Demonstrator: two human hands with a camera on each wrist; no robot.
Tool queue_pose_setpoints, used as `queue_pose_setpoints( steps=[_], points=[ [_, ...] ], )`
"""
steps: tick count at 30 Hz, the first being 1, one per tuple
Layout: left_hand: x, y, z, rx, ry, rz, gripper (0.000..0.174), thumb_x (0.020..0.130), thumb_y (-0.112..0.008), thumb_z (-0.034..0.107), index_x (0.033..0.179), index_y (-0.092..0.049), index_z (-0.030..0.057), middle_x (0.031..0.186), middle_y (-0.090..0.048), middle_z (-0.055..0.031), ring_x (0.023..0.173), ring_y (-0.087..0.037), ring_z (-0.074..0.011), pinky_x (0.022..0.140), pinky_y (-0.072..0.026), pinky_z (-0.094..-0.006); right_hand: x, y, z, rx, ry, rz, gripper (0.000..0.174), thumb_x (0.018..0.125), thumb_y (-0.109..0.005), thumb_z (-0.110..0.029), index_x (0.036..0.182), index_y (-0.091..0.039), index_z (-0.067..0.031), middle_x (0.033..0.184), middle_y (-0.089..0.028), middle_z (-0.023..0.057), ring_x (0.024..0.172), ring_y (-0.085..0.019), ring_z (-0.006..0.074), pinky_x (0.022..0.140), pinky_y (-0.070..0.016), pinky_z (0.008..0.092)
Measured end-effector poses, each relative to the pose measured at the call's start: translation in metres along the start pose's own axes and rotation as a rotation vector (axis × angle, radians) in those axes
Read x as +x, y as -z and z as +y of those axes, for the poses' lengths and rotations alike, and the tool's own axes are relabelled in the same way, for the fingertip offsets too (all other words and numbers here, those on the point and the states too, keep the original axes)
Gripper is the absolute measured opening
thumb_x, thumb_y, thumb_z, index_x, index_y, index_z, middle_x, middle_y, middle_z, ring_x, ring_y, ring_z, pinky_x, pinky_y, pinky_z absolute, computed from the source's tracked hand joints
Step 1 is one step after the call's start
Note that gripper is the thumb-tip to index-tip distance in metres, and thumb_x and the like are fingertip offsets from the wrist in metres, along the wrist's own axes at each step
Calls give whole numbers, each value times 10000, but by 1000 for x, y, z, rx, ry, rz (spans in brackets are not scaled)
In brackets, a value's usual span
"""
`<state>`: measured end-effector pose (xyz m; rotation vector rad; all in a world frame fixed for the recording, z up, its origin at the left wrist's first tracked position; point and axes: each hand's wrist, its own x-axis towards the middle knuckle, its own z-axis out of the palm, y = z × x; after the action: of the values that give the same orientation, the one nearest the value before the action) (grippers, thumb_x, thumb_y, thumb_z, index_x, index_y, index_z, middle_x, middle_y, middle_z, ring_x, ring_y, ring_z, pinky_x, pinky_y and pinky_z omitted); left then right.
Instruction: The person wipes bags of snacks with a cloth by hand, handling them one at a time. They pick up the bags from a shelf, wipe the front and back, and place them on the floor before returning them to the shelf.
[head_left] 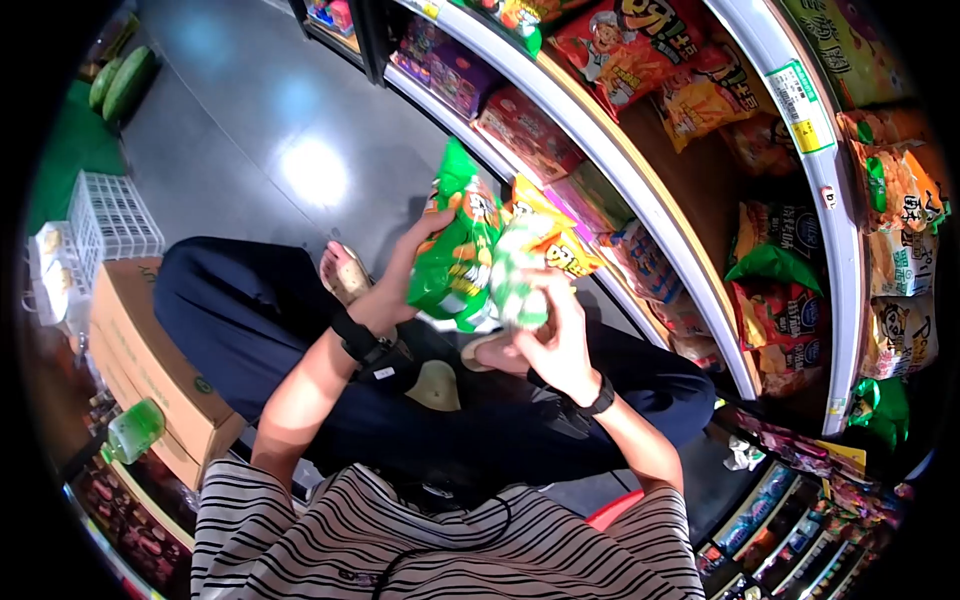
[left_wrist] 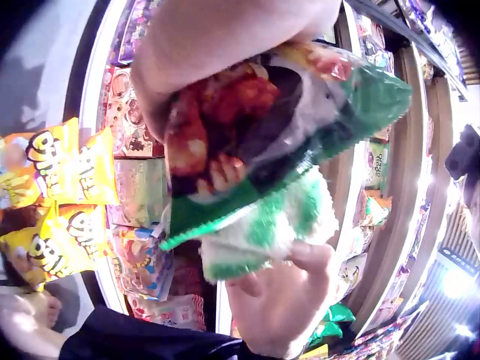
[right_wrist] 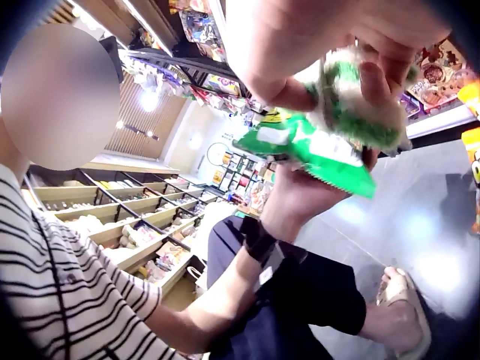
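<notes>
The left hand (head_left: 408, 262) grips a green snack bag (head_left: 455, 255), which hangs upright in the head view. In the right hand (head_left: 562, 335) is a fluffy green and white cloth (head_left: 518, 290), pinched between thumb and fingers and held against the bag. The left wrist view shows the bag (left_wrist: 292, 120) with a food picture on it, and the cloth (left_wrist: 274, 232) just below its edge. From the right wrist, the cloth (right_wrist: 360, 101) covers part of the bag (right_wrist: 322, 154). Yellow snack bags (head_left: 550, 230) are just beyond the hands.
Shelves with a white edge (head_left: 620, 150) curve along the right, stocked with red and orange snack bags (head_left: 630, 50). At the left are a cardboard box (head_left: 150, 350), a white basket (head_left: 115, 220) and a green bottle (head_left: 135, 430). The person's crossed legs (head_left: 250, 310) surround the work area.
</notes>
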<state>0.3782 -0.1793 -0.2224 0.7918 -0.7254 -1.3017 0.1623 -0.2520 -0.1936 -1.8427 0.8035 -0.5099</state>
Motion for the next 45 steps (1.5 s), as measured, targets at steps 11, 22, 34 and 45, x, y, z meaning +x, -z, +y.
queue_pose_setpoints(
  steps=[11, 22, 34, 45],
  points=[
    [30, 12, -20, 753, -91, 298, 824, 783, -851, 191, 1432, -358, 73, 1159, -672, -169, 1060, -685, -243, 891, -551, -363, 11, 35, 8, 316, -178, -158, 453, 1018, -577, -424, 1245, -583, -33, 1002, -587, 4, 937, -546, 98, 852, -442, 254],
    [1, 19, -69, 1460, -19, 37, 1104, 662, -898, 254, 1525, -252, 17, 1356, -527, -272, 1259, -549, -389, 982, -480, -466, 26, 16, 48, -254, -345, -373, 345, 928, -676, -418, 1045, -764, -106, 816, -729, 139, 759, -710, 284, 702, -535, 381],
    [2, 35, -72, 1495, -26, -14, 752, 790, -793, 281, 1387, -417, 21, 1199, -591, -198, 1100, -593, -396, 912, -495, -483, 39, -41, 235, -616, -379, -226, 312, 935, -581, -381, 1073, -752, -159, 881, -728, 200, 840, -708, 385, 747, -548, 517],
    [-6, 30, -61, 1483, 88, -65, 478, 820, -729, 211, 1231, -541, 55, 1100, -615, -141, 1014, -635, -372, 846, -522, -487, 60, -35, 170, -790, -510, -216, 451, 866, -659, -500, 944, -748, -65, 933, -736, 198, 915, -719, 346, 785, -549, 488]
  ],
)
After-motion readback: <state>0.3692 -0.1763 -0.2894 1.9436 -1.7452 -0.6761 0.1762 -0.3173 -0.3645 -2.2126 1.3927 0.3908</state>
